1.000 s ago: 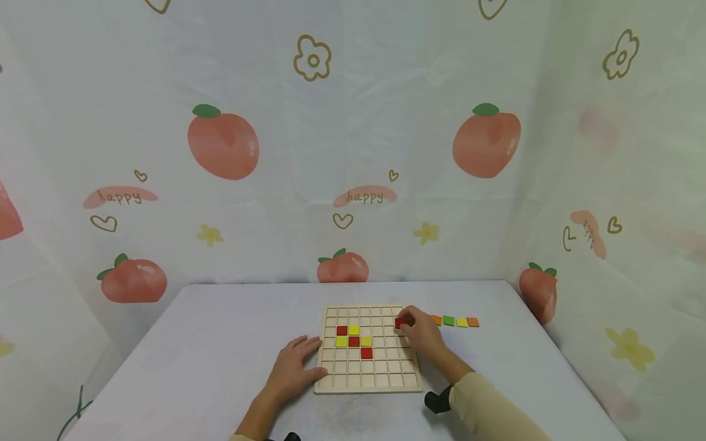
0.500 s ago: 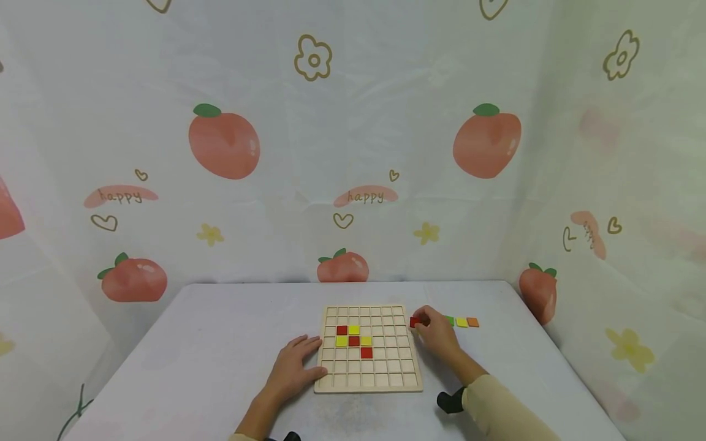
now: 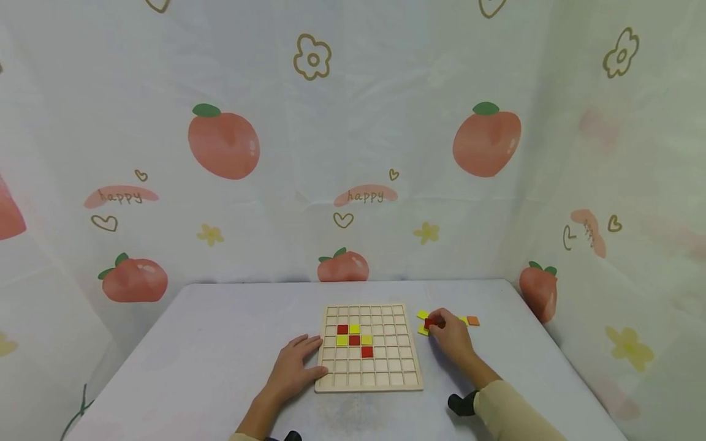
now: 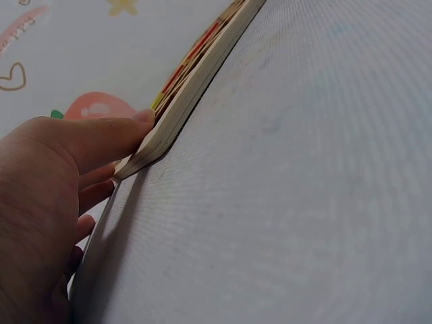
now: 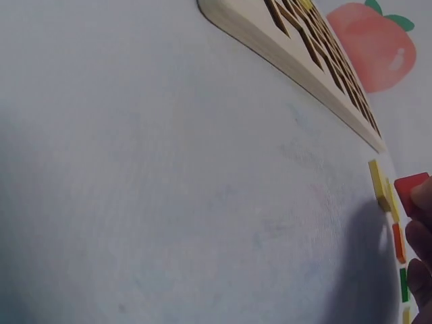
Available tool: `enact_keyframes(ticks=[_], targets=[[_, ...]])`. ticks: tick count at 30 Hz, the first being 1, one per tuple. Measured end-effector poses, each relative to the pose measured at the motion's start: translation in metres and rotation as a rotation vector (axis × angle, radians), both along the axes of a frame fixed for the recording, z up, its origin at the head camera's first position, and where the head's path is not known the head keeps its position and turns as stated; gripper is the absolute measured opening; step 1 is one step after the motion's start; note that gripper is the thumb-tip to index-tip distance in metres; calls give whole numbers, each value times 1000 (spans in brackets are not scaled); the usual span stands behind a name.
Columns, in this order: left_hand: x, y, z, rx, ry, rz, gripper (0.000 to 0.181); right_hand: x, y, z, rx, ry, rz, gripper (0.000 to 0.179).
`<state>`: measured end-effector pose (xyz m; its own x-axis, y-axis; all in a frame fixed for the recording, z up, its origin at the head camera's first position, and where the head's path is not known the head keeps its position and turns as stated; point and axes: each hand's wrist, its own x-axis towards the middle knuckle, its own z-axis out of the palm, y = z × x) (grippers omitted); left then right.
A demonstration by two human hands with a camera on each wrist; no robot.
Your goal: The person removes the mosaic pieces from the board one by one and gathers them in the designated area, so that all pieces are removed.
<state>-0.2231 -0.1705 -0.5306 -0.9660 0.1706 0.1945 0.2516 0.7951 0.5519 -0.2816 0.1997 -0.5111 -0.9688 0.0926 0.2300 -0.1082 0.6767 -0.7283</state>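
Note:
A square wooden grid board (image 3: 368, 388) lies on the table, with several red and yellow tiles (image 3: 355, 340) in its left-middle cells. My left hand (image 3: 290, 369) rests along the board's left edge, fingers fairly straight. In the left wrist view, the thumb (image 4: 111, 142) reaches onto the board's rim (image 4: 177, 115). To the right of the board, my right hand (image 3: 453, 339) pinches a red square tile (image 3: 428, 323) between thumb and fingertips. That red tile (image 5: 409, 192) is held tilted in the right wrist view, close to the yellow tiles (image 5: 380, 185); most of the hand is cut off there.
Beyond my right hand, an orange tile (image 3: 473, 320) ends a row that it partly covers. A green tile (image 5: 404, 285) and an orange-red tile (image 5: 398, 243) show in the right wrist view. A patterned curtain (image 3: 353, 141) stands behind the white table (image 3: 220, 343).
My right hand has moved right, off the board's upper right side, carrying the red tile to the loose tiles. Two yellow tiles now show left of it. The left hand has stayed put.

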Motion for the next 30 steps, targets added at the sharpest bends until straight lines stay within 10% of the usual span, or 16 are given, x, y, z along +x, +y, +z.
enact_keyframes(ticks=[30], targets=[[0,0,1,9,2,-3,67,1,21,-5,18,-82,-39,13]])
